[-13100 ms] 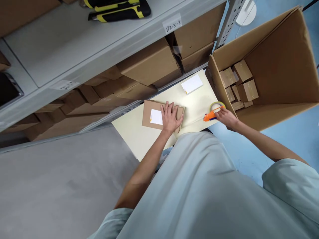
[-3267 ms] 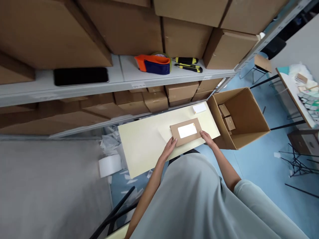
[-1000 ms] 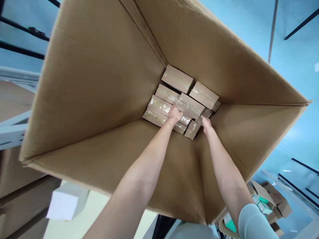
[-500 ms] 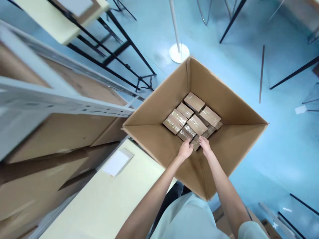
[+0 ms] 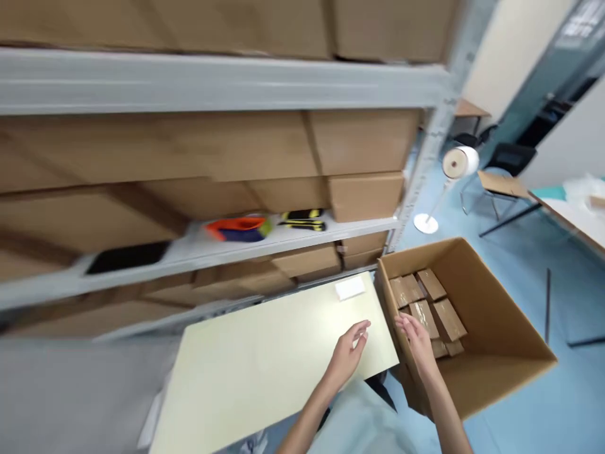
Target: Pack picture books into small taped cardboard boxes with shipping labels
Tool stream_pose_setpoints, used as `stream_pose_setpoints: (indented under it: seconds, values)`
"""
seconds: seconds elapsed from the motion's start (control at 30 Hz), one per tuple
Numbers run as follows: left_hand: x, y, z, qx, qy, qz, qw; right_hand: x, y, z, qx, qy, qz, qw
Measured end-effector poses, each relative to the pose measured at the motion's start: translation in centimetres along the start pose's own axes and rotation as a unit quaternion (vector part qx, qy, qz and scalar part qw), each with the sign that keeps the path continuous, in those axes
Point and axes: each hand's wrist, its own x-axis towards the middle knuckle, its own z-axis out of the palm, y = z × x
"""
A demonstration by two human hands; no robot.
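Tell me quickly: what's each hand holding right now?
Left hand: open, holding nothing, over the table.
Right hand: open, holding nothing, at the large box.

Pale yellow counter (image 5: 265,359): small white block (image 5: 350,288) near back right corner. Grey shelf (image 5: 196,243): flat black thing (image 5: 127,257), orange-blue tape holder (image 5: 239,229), two yellow-black cutters (image 5: 302,224), brown boxes (image 5: 366,197). Blue floor (image 5: 510,258): white stand (image 5: 426,223).

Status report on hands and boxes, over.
Left hand empty, above table. Right hand empty, over large carton. Small boxes inside. Right forearm partly blocks view.
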Motion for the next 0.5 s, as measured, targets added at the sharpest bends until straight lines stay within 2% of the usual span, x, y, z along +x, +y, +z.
stream_pose_setpoints:
  seconds: [0.1,0.2,0.33,0.5]
  values:
    - [-7.1,0.0,-7.3,-0.038,0.108,0.006,0.993,-4.4,-1.6,6.4,-0.044,-0.076,-0.024,0.996]
    - [-14.2,-1.4,-13.1,-0.075,0.214,0.008,0.974,-8.6,-1.8,13.0,-0.097,-0.154,-0.041,0.982]
    - [-21.9,-3.5,-18.3,-0.117,0.328,0.018,0.937,-13.6,-1.1,21.1,-0.152,-0.254,-0.057,0.953]
    - [-28.8,-4.7,-23.1,-0.137,0.434,0.045,0.889,-18.8,-1.4,29.2,-0.184,-0.353,-0.075,0.914]
